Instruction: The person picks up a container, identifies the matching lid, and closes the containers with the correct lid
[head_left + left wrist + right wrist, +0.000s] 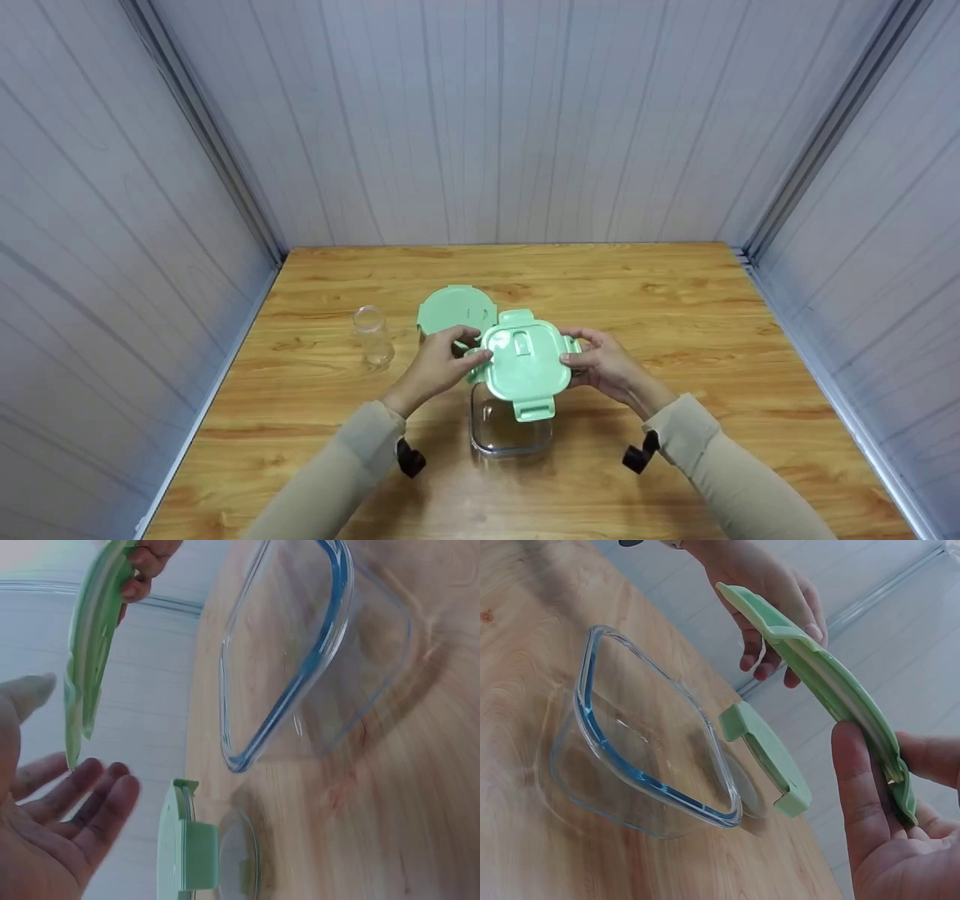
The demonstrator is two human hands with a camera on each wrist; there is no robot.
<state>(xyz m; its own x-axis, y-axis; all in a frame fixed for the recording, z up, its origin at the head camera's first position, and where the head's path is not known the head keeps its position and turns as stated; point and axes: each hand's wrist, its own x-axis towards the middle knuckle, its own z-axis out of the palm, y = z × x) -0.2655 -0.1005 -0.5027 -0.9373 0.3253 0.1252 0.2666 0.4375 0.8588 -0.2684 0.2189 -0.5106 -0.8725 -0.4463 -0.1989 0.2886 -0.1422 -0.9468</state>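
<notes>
A mint-green square lid [527, 360] with side flaps is held above a square glass container [511, 436]. My right hand [607, 369] grips the lid's right side, thumb on top and fingers beneath, as the right wrist view also shows at the lid [855, 701]. My left hand [442, 364] is at the lid's left flap; in the left wrist view its thumb stands apart from the lid [94, 637], with loosely extended fingers right at the lid's edge. Below in that view is the glass container [300, 682], upright on the table and uncovered.
Behind the left hand stands a round container with a green lid [454, 307]. A clear glass jar [373, 337] is farther left. All rest on a wooden table [645, 300], with pale panel walls [495, 120] at the back and sides.
</notes>
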